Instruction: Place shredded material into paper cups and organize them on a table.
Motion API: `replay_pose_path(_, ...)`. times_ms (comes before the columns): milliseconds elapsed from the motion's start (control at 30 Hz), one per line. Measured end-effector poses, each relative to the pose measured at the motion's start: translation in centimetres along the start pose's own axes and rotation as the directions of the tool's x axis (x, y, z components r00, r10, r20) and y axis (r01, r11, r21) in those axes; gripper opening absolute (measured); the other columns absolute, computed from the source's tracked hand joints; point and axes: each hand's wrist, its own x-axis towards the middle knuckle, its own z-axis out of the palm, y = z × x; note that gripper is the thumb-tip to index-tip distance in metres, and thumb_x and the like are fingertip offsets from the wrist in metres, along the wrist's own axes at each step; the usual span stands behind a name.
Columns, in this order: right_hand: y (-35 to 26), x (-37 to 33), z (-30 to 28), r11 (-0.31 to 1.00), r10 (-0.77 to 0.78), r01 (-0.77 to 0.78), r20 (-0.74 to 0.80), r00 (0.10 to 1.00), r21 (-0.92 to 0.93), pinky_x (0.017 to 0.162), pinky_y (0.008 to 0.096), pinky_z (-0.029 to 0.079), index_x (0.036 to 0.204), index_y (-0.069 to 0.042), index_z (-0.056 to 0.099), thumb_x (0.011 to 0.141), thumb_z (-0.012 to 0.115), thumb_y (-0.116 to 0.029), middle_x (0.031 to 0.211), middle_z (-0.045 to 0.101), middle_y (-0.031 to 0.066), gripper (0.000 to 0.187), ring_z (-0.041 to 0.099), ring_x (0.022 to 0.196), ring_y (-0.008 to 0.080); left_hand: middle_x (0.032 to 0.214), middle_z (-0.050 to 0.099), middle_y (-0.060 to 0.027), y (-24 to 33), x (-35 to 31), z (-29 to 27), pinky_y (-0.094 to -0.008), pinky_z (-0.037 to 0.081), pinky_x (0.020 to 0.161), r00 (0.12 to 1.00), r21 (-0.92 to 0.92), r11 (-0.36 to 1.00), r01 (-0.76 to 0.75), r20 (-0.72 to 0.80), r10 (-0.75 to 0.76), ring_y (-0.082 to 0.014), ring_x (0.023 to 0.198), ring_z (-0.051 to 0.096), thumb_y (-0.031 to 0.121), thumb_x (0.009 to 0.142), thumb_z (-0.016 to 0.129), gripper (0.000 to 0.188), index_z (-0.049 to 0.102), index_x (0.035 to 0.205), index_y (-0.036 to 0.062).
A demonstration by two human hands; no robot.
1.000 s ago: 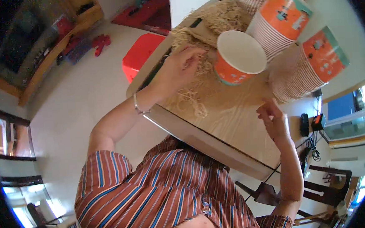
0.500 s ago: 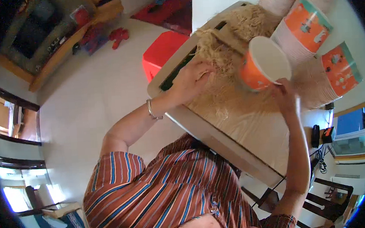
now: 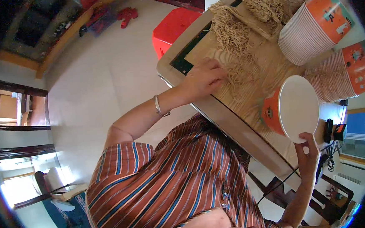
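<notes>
My right hand (image 3: 308,151) pinches the rim of an orange paper tub (image 3: 272,113) between thumb and fingers. The tub is tilted, and its white open mouth (image 3: 298,107) faces me. My left hand (image 3: 207,78) is over the near left part of the wooden table (image 3: 249,105), its fingers curled closed beside loose tan strands (image 3: 244,77). Whatever those fingers hold, if anything, is hidden. Behind them lies a tangled heap of tan strands (image 3: 232,33) that look like dried noodles.
Stacks of nested paper tubs lie on their sides at the right, an upper stack (image 3: 307,35) and a lower stack (image 3: 335,79). A red plastic stool (image 3: 173,29) stands beyond the table's left edge. Dark cables (image 3: 330,157) hang at the right.
My right hand has brought the tub nearer and to the right, turning its mouth toward me. My left fingers have curled further in. The whole view has shifted a little.
</notes>
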Motion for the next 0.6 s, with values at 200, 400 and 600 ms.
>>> replay_pose_path(200, 0.1, 0.2, 0.7, 0.998, -0.050, 0.052, -0.040, 0.998, 0.042, 0.065, 0.0269, 0.046, 0.108, -0.006, 0.057, 0.078, 0.065, 0.004, 0.083, 0.060, 0.0048, 0.032, 0.055, 0.069, 0.0125, 0.098, 0.055, -0.0111, -1.7, 0.4, 1.3, -0.0393, 0.046, 0.080, 0.999, 0.056, 0.998, 0.009, 0.042, -0.012, -0.0304, 0.095, 0.051, 0.011, 0.076, 0.064, 0.023, 0.062, 0.099, 0.0082)
replay_pose_path(400, -3.2, -0.8, -1.0, 0.982, 0.139, -0.146, 0.061, 0.988, 0.123, 0.058, 0.0266, 0.048, 0.135, -0.017, 0.046, 0.075, 0.071, 0.000, 0.070, 0.057, 0.0029, 0.067, 0.055, 0.062, 0.0099, 0.097, 0.054, -0.0124, -2.5, 0.8, 1.3, -0.0406, 0.045, 0.080, 0.980, 0.007, 0.992, 0.128, 0.150, -0.127, -0.0315, 0.095, 0.052, 0.014, 0.080, 0.063, 0.016, 0.060, 0.093, 0.0067)
replay_pose_path(600, -6.8, -0.9, -3.6, 0.970, 0.107, -0.113, 0.040, 0.993, 0.217, 0.054, 0.0250, 0.045, 0.119, -0.007, 0.058, 0.074, 0.072, -0.001, 0.065, 0.056, 0.0043, 0.048, 0.053, 0.055, 0.0101, 0.091, 0.056, -0.0127, -1.4, 2.2, -1.8, -0.0414, 0.044, 0.077, 0.991, -0.018, 0.998, 0.066, 0.120, -0.064, -0.0312, 0.094, 0.054, 0.012, 0.082, 0.061, 0.009, 0.058, 0.088, 0.0052)
